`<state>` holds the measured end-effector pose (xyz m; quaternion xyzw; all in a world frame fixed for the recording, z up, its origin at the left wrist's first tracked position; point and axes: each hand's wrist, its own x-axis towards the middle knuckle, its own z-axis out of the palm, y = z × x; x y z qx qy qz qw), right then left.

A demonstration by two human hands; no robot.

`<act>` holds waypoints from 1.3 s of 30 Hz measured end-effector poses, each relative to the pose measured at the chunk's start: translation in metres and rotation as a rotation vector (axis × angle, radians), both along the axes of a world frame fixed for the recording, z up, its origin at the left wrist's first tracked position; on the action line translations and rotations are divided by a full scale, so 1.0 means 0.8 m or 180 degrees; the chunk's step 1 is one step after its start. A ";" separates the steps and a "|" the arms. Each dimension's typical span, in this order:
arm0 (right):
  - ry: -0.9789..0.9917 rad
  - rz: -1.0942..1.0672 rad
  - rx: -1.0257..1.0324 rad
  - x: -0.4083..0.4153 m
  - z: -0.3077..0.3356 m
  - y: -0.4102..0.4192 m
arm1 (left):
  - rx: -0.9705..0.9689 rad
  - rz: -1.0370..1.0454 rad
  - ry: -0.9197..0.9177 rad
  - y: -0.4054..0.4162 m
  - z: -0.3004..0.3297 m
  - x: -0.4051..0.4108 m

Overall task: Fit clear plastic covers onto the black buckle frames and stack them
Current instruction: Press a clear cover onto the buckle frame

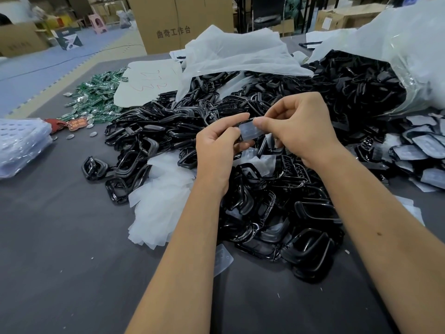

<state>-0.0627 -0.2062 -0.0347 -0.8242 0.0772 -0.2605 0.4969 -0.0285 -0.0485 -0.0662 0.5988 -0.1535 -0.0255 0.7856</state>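
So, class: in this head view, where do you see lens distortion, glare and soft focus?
Head view: wide-angle bending curves the table edge at left and stretches the forearms; glare glints on the clear bag at right and the glossy frames; the far boxes look soft; the cover between left hand and right hand is fairly sharp; lighting even, shadows faint.

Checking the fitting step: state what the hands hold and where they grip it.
Both hands hold one black buckle frame with a clear cover on it: left hand pinches its left end, right hand presses the cover's right edge.
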 end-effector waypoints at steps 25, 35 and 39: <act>0.0066 -0.0081 0.0471 0.002 -0.010 0.014 | 0.0166 0.0259 -0.0132 -0.001 -0.003 -0.002; -0.0178 -0.0082 0.0317 0.002 -0.015 0.014 | -0.0035 0.0219 0.0141 -0.001 0.000 -0.002; -0.0206 -0.0074 0.0242 0.002 -0.015 0.014 | -0.0025 0.0203 0.0157 0.000 0.001 -0.002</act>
